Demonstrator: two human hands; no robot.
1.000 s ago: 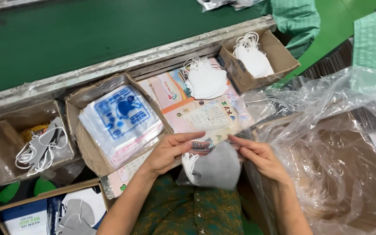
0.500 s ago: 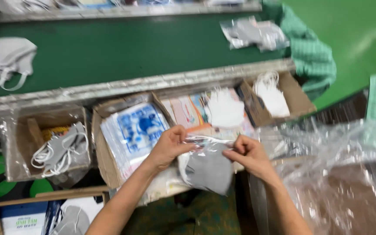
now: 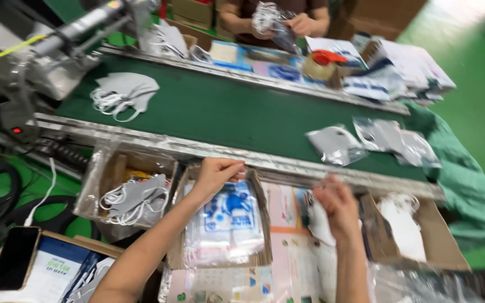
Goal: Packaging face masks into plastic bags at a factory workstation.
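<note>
Over the box of clear bags (image 3: 228,224), the left hand (image 3: 215,175) pinches a bag's edge; nearby, the right hand (image 3: 337,206) holds a white mask (image 3: 318,221).

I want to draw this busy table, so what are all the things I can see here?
Green conveyor belt: one, across the middle.
Grey face masks with white loops: a small pile, on the belt's left end.
Clear bagged grey masks: about three, on the belt's right.
Brown cardboard box of loose grey masks: one, front left.
Brown cardboard box of blue-printed clear bags: one, front middle.
Black phone: one, bottom left.
Co-worker's hands: across the belt, holding a bag.
Left hand: over the bag box.
Right hand: holding something white, blurred.
</note>
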